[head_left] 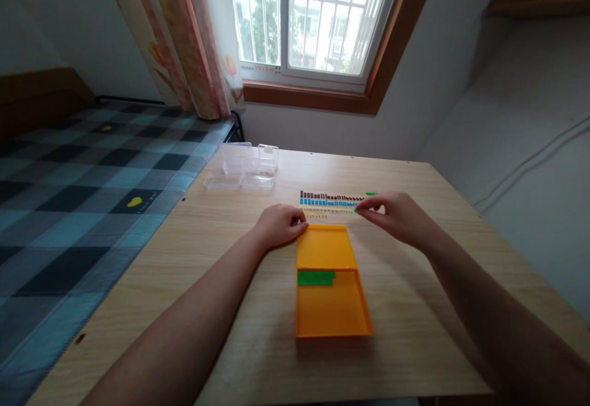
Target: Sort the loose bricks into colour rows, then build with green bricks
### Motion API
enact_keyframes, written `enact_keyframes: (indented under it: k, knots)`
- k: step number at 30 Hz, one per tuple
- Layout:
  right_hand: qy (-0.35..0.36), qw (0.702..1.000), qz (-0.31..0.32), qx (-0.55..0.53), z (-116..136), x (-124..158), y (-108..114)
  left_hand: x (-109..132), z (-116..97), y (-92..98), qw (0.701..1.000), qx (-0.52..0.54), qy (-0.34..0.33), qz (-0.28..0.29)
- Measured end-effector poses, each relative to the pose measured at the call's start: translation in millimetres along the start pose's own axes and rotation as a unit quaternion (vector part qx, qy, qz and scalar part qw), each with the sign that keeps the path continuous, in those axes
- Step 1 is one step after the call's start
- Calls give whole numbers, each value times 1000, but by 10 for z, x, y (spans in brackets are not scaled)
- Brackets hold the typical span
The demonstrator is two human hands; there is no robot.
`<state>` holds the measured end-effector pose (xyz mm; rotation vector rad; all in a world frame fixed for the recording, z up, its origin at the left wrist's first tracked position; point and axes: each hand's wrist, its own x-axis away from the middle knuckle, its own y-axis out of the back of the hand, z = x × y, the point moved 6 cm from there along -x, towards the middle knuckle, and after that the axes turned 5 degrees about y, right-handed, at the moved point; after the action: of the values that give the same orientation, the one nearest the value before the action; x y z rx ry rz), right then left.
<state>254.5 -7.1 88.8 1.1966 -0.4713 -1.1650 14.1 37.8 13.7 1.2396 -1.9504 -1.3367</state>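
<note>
An open yellow-orange box lies on the wooden table, its lid side away from me, with green strips inside the near half. Beyond it run rows of small pieces: dark brown, blue and pale yellow. My left hand rests at the box's far left corner, fingers curled; what is under them is hidden. At the right end of the rows, my right hand pinches a small green piece between thumb and finger.
Clear plastic containers stand at the table's back left. A small green piece lies beyond my right hand. Left of the table is a bed with a checked cover. A window and curtain are behind.
</note>
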Motion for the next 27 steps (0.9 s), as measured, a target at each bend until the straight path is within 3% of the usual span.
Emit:
enact_keyframes:
  k: [3, 7, 11, 14, 20, 27]
  knots:
    - [64, 997, -9, -37, 428, 367, -16, -5, -7, 4, 1000, 1, -2, -3]
    - [124, 984, 91, -93, 772, 634, -339, -12, -13, 8, 1000, 0, -8, -10]
    - [228, 953, 179, -90, 965, 769, -693, -14, -19, 11, 1000, -2, -7, -8]
    - [261, 948, 174, -59, 1006, 814, -788, -15, -20, 14, 1000, -6, -1, -4]
    - [257, 956, 128, -67, 975, 813, -694, -11, -19, 23, 1000, -5, -4, -8]
    - [204, 974, 84, -45, 768, 720, -619, -12, -27, 20, 1000, 0, -4, -3]
